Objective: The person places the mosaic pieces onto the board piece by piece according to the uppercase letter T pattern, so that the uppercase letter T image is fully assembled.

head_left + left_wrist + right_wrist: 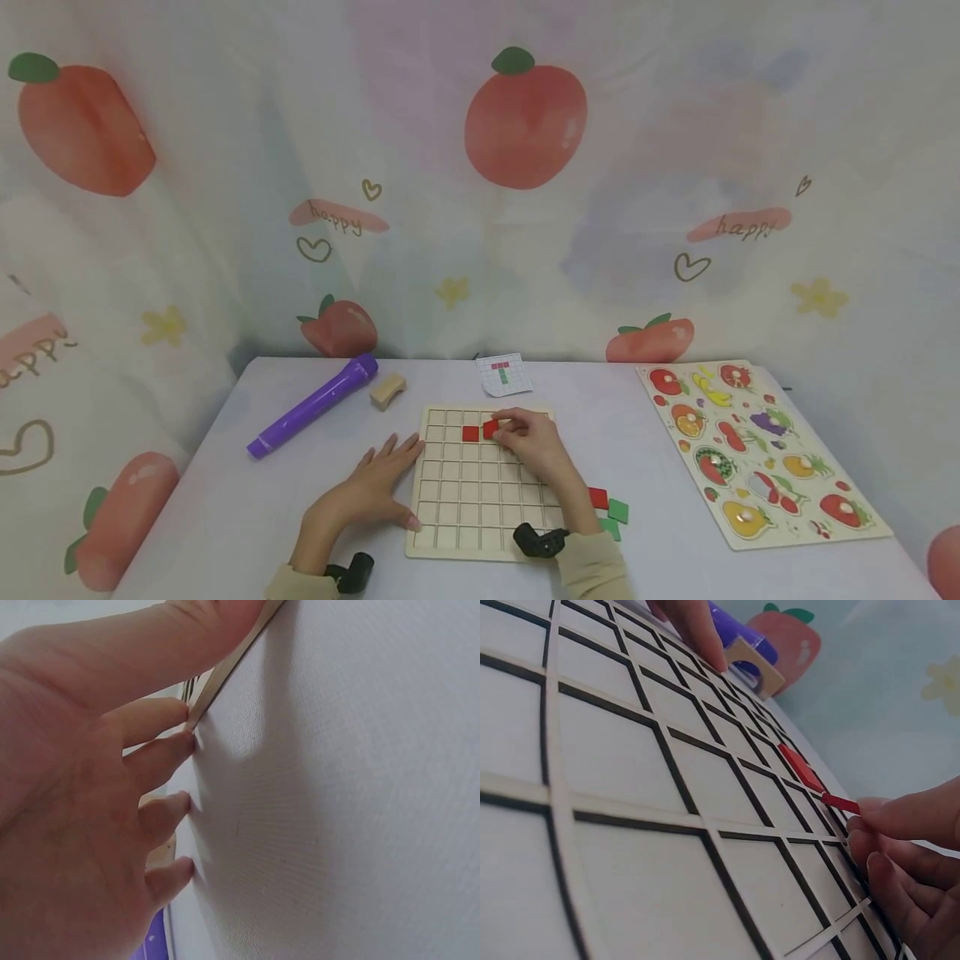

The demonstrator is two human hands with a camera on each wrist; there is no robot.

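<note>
A wooden grid board (468,537) lies on the white table, with one red square tile (470,433) set in a cell near its far edge. My right hand (536,446) pinches a second red tile (841,803) between thumb and fingertips, just right of the first and tilted over the cells in the right wrist view. On the board's left side, my left hand (371,487) lies with fingers spread, thumb and fingertips right at the board's edge. In the left wrist view, the left fingers (161,761) reach down to the table and hold nothing.
Beyond the board lies a pattern card (504,375) showing a T of coloured squares. Loose red (597,498) and green tiles (618,511) are by the right forearm. A purple microphone-like stick (311,408), an arched wooden block (387,391) and a fruit puzzle board (765,454) lie around.
</note>
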